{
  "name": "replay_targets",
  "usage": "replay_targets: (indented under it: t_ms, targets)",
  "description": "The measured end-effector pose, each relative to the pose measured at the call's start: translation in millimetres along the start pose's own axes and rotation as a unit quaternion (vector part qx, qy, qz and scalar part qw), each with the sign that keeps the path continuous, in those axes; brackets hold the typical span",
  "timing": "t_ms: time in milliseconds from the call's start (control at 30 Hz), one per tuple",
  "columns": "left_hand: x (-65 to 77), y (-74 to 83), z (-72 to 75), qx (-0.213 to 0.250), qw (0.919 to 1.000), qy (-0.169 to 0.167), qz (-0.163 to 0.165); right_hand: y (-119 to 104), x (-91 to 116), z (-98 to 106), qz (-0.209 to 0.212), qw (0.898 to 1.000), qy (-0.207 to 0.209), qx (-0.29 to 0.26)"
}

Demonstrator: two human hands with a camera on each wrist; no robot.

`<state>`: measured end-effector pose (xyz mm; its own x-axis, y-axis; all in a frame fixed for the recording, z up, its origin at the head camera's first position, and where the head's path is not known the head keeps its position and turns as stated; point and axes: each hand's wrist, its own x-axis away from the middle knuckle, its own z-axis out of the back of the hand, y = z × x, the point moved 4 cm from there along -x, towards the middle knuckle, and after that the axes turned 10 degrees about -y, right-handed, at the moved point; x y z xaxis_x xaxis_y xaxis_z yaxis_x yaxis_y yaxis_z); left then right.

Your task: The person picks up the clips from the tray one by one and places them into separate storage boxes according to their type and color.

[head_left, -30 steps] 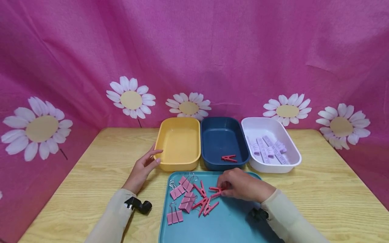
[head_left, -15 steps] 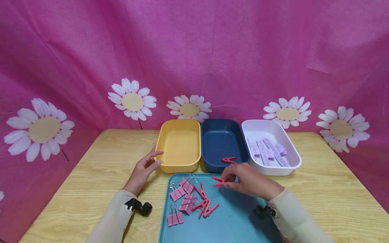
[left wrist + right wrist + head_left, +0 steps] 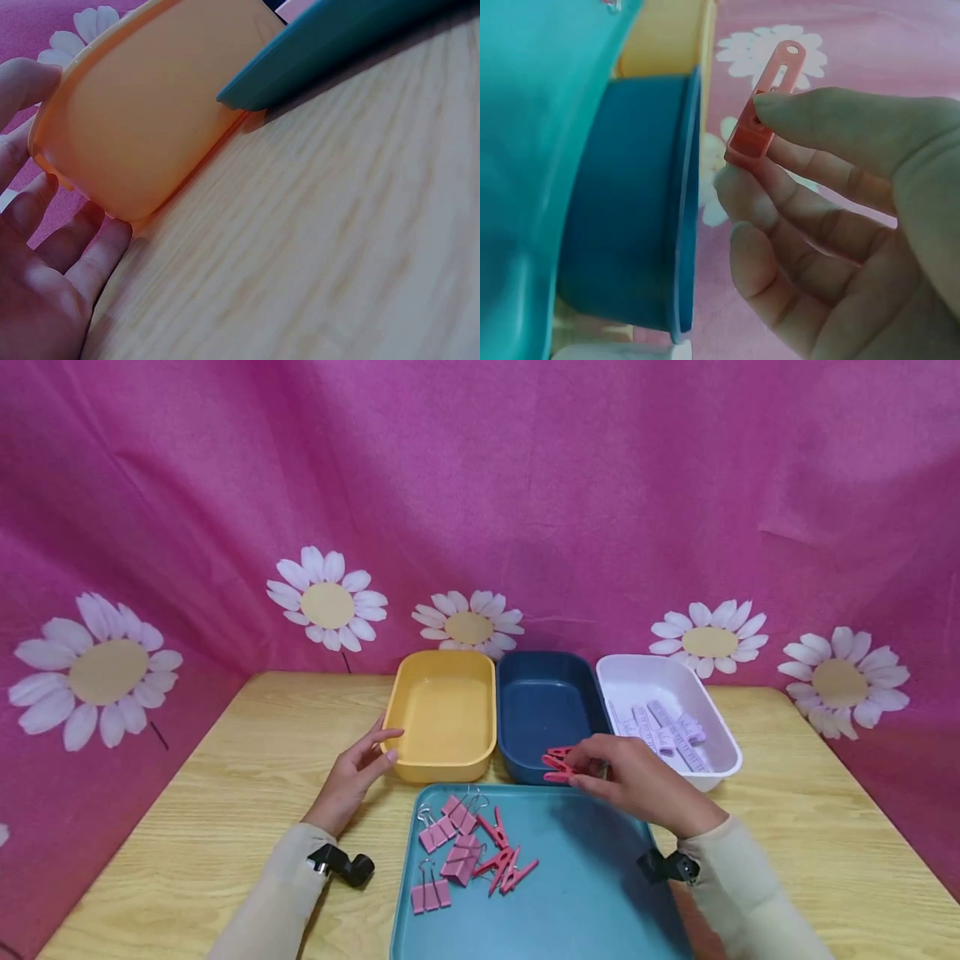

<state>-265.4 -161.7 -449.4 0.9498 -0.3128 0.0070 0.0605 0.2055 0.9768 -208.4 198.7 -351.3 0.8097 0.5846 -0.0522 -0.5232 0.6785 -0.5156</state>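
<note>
My right hand (image 3: 637, 777) pinches a red clothespin (image 3: 769, 105) between thumb and fingertips, over the near rim of the navy bin (image 3: 547, 710). Another red clothespin shows just behind the held one in the head view. At the yellow bin (image 3: 442, 764), the relaxed fingers of my left hand (image 3: 356, 781) rest against the left side, with a fingertip over the rim. On the teal tray (image 3: 570, 902), red clothespins (image 3: 504, 860) lie in a loose cluster beside several pink binder clips (image 3: 461, 858).
A white bin (image 3: 727, 760) on the right contains lilac ruler-printed strips (image 3: 671, 735). All three bins stand side by side on the wooden table (image 3: 172, 860), behind the tray. A pink curtain (image 3: 525, 485) with printed daisies hangs at the back.
My right hand has lifted one clothespin from the tray's cluster and carried it up and right to the navy bin's near rim. The left hand has stayed at the yellow bin.
</note>
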Motion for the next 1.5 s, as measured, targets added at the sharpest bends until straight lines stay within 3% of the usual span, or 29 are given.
replay_targets:
  t_ms: [333, 667, 1167, 1500]
  targets:
    - [-0.2, 0.4, 2.7, -0.004, 1.0, 0.003, 0.007, 15.0, -15.5, 16.2, -0.052, 0.997, 0.024, -0.048]
    - [-1.4, -1.0, -1.6, 0.009, 0.9999, -0.005, -0.006, 39.8, -37.7, 26.5, -0.072, 0.996, 0.038, -0.041]
    - [0.3, -2.1, 0.0, 0.003, 1.0, 0.004, 0.004, 62.7, -42.7, 17.3, -0.12, 0.992, 0.037, -0.01]
    - [0.3, 1.7, -0.2, 0.002, 1.0, 0.003, -0.003, 65.7, -42.4, 19.2, -0.135, 0.989, 0.062, 0.002]
